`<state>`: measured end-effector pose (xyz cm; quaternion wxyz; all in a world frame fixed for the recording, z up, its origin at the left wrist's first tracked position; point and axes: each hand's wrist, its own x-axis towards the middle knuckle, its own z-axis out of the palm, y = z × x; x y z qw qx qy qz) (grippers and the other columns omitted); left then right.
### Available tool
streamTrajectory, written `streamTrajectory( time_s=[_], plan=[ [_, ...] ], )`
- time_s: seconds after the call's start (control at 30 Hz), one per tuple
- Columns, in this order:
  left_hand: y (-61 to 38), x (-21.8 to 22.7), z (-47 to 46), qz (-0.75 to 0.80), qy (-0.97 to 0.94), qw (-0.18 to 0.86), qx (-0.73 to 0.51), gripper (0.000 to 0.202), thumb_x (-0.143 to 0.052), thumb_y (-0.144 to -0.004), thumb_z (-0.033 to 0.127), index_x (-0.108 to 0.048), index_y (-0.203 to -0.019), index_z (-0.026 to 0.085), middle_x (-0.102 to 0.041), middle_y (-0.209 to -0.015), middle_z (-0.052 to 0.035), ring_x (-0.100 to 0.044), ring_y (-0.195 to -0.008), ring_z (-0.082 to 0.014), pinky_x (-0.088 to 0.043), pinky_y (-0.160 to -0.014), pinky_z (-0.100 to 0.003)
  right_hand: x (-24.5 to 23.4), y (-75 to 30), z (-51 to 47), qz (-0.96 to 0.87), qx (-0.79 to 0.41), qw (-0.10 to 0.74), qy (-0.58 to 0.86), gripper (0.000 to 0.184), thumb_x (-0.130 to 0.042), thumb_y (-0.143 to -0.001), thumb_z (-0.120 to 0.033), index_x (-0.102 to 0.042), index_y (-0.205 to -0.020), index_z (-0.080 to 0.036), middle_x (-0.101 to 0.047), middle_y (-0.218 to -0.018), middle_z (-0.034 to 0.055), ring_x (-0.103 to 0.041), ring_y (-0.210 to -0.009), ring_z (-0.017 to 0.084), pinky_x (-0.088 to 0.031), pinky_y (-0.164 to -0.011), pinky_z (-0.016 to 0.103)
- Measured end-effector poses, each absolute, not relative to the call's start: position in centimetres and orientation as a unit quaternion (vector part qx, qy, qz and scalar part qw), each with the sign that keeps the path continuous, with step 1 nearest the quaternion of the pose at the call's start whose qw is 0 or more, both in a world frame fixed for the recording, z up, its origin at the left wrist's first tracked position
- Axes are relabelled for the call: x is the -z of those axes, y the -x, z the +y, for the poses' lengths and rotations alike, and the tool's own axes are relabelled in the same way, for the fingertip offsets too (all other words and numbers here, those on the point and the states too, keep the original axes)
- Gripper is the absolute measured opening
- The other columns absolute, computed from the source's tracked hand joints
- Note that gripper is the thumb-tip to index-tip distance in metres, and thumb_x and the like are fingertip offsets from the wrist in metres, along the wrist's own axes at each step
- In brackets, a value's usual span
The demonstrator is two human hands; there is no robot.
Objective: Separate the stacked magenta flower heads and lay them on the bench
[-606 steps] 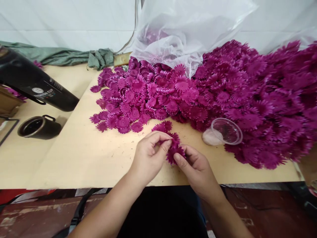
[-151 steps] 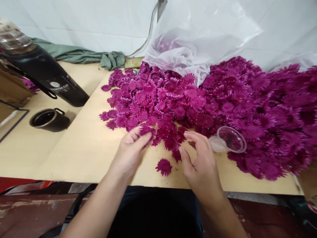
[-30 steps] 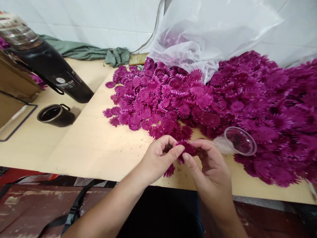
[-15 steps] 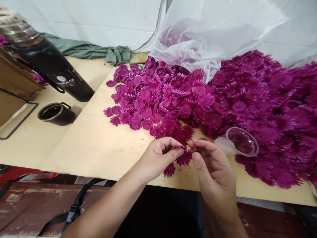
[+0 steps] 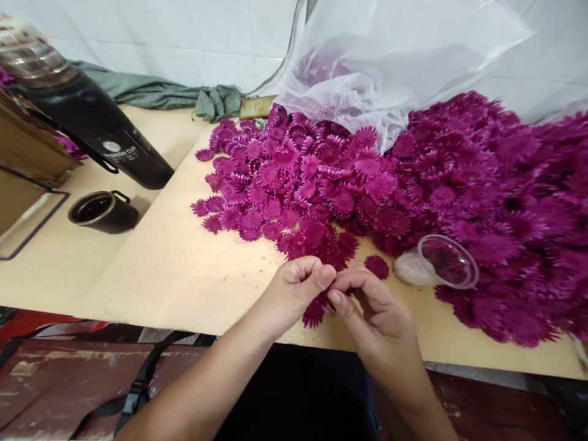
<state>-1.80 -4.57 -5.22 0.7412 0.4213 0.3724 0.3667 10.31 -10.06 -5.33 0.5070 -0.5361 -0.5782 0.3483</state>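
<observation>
Near the table's front edge, my left hand [image 5: 301, 288] is closed in a pinch, thumb pressed on the bent forefinger. The purple artificial flower it grips is mostly hidden behind the fingers. My right hand [image 5: 376, 312] meets it from the right, thumb and forefinger pinched against the left fingertips; what lies between them is too covered to make out. Beneath the hands, a loose purple flower head [image 5: 314, 313] rests on the table, partly hidden. Another flat flower head [image 5: 376, 266] lies just beyond my right hand.
A large heap of purple flower heads [image 5: 487, 177] spreads along the back and right. A clear plastic cup [image 5: 448, 262] lies tipped beside it. Behind is a translucent plastic bag [image 5: 390, 61]. At left stand a black bottle [image 5: 114, 131], a dark mug [image 5: 103, 212] and a cardboard box [image 5: 32, 147].
My right hand has moved left and closed its fingers against the left fingertips. That uncovers the flower head to its right. My left hand has barely shifted.
</observation>
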Motion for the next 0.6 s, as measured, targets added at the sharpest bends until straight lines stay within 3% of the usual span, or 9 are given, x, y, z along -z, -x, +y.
streamTrajectory(
  time_s=[0.07, 0.2, 0.37, 0.6],
  plan=[
    [2.0, 5.1, -4.6, 0.360, -0.423, 0.747, -0.366, 0.051, -0.069, -0.064, 0.060, -0.045, -0.055, 0.015, -0.041, -0.049, 0.0075, -0.037, -0.044, -0.0034, -0.030, -0.044, -0.016, 5.5, -10.4, -10.1, -0.556, -0.350, 0.516, 0.550, 0.001, -0.058, -0.086, -0.022, -0.057, -0.086, -0.023, -0.058, -0.078, -0.0017, -0.057, -0.072, 0.012, -0.048, -0.066, 0.025],
    [2.8, 4.9, -4.6, 0.344, -0.434, 0.773, -0.308, 0.041, -0.070, -0.068, 0.053, -0.053, -0.068, 0.016, -0.053, -0.054, 0.0050, -0.044, -0.044, -0.0061, -0.035, -0.044, -0.018, 5.8, -10.7, -10.2, -0.512, -0.364, 0.523, 0.576, 0.025, -0.063, -0.084, -0.028, -0.055, -0.107, -0.026, -0.061, -0.095, 0.0020, -0.060, -0.081, 0.015, -0.050, -0.068, 0.027],
    [3.3, 5.0, -4.5, 0.347, -0.456, 0.761, -0.306, 0.041, -0.073, -0.066, 0.050, -0.051, -0.065, 0.015, -0.052, -0.054, 0.0044, -0.047, -0.047, -0.0070, -0.038, -0.047, -0.019, 5.7, -10.8, -10.1, -0.565, -0.348, 0.518, 0.540, 0.006, -0.058, -0.086, -0.021, -0.058, -0.092, -0.024, -0.059, -0.087, -0.0007, -0.058, -0.080, 0.012, -0.049, -0.073, 0.025],
    [2.9, 5.4, -4.2, 0.398, -0.443, 0.683, -0.423, 0.051, -0.075, -0.060, 0.055, -0.044, -0.053, 0.015, -0.037, -0.050, 0.0074, -0.031, -0.049, -0.0048, -0.026, -0.047, -0.018, 5.6, -10.2, -10.7, -0.526, -0.278, 0.581, 0.555, 0.012, -0.055, -0.087, -0.014, -0.059, -0.089, -0.025, -0.061, -0.083, -0.0028, -0.059, -0.080, 0.009, -0.049, -0.072, 0.018]
  ],
)
